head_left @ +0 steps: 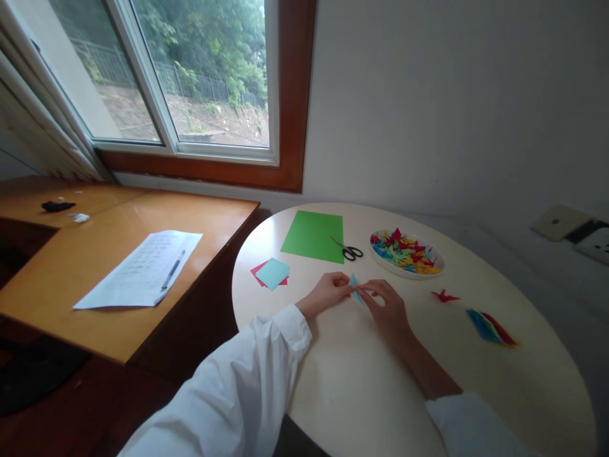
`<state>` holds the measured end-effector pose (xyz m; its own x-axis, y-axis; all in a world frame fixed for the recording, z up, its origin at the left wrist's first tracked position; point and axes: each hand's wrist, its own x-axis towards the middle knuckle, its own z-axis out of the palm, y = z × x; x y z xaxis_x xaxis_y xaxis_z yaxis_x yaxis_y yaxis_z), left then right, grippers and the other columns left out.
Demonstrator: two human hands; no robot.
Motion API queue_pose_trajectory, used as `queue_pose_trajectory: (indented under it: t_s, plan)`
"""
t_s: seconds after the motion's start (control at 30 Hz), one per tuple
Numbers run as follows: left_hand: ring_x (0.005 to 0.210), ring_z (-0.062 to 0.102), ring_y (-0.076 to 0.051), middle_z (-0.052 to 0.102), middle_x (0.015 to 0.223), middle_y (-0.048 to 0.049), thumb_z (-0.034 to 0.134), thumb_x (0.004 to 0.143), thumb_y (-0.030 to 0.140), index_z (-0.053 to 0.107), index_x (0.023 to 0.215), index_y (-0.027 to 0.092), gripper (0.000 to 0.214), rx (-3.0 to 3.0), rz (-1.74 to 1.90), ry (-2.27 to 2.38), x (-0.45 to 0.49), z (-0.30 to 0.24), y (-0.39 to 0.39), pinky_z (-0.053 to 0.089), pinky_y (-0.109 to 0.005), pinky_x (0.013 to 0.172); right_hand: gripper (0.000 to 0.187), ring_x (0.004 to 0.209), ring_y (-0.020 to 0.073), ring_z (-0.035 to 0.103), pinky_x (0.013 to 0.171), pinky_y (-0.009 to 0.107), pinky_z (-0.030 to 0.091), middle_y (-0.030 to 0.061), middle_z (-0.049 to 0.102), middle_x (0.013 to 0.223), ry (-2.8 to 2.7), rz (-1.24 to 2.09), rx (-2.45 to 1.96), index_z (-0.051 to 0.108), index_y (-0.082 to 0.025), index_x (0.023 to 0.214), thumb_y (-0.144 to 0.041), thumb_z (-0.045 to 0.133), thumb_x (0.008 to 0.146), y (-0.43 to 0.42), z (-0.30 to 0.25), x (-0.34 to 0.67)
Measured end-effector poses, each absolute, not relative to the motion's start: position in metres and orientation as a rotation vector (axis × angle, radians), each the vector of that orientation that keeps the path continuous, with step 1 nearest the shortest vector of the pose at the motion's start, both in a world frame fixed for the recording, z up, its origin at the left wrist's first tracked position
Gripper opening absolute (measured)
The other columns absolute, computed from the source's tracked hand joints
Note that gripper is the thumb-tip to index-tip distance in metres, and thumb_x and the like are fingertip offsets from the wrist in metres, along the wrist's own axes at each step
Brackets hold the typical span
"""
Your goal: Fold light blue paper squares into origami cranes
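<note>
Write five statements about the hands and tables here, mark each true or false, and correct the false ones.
1. The left hand and right hand both hold light blue paper. True.
2. The scissors lie on the brown desk. False: the scissors lie partly on the green sheet.
3. The pen rests on a white sheet. True.
4. The dish holds only green paper. False: the dish holds folded pieces in several colours.
5. A red folded piece lies outside the dish. True.
</note>
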<state>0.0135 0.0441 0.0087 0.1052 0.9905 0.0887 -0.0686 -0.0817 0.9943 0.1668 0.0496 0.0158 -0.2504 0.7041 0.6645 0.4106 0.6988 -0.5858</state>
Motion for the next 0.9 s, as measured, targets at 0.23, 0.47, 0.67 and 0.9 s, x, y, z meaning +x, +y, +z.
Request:
queue_pose_trajectory:
  t_s: [0.23, 0.47, 0.67, 0.9]
  plan:
    - [0.066, 0.058, -0.010, 0.060, 0.069, -0.0007, 0.072, 0.055, 0.041, 0.056, 0.074, 0.011, 0.039, 1.122, 1.153, 0.831, 0.012, 0.014, 0.041, 0.046, -0.030, 0.073, 0.014, 0.071, 0.0189, 0.057, 0.059, 0.032, 0.048, 0.0059, 0.061, 0.075, -1.874, 0.324, -0.903, 0.060, -0.021, 0.070, -0.030, 0.053, 0.077, 0.048, 0.016, 0.169]
    - [0.062, 0.060, -0.010, 0.061, 0.065, -0.0013, 0.076, 0.051, 0.038, 0.055, 0.073, 0.010, 0.041, 1.012, 1.145, 0.818, 0.013, 0.017, 0.039, 0.047, -0.030, 0.073, 0.014, 0.066, 0.0178, 0.057, 0.057, 0.031, 0.048, 0.0048, 0.061, 0.072, -1.870, 0.369, -0.931, 0.058, -0.020, 0.071, -0.032, 0.054, 0.075, 0.048, 0.015, 0.167]
    - [0.052, 0.056, -0.007, 0.059, 0.058, 0.0014, 0.068, 0.063, 0.030, 0.055, 0.077, 0.012, 0.025, 1.095, 1.156, 0.940, 0.014, 0.012, 0.042, 0.044, -0.021, 0.057, 0.022, 0.063, 0.0165, 0.058, 0.054, 0.029, 0.049, 0.0042, 0.062, 0.073, -1.803, 0.599, -1.023, 0.058, -0.019, 0.073, -0.040, 0.059, 0.070, 0.049, 0.009, 0.164]
    - [0.049, 0.051, -0.006, 0.057, 0.057, 0.0017, 0.063, 0.067, 0.025, 0.057, 0.077, 0.011, 0.018, 1.200, 1.151, 1.054, 0.016, 0.016, 0.039, 0.041, -0.019, 0.051, 0.034, 0.061, 0.0171, 0.061, 0.053, 0.029, 0.052, 0.0049, 0.064, 0.075, -1.673, 0.850, -1.019, 0.059, -0.018, 0.078, -0.047, 0.066, 0.062, 0.049, 0.009, 0.161]
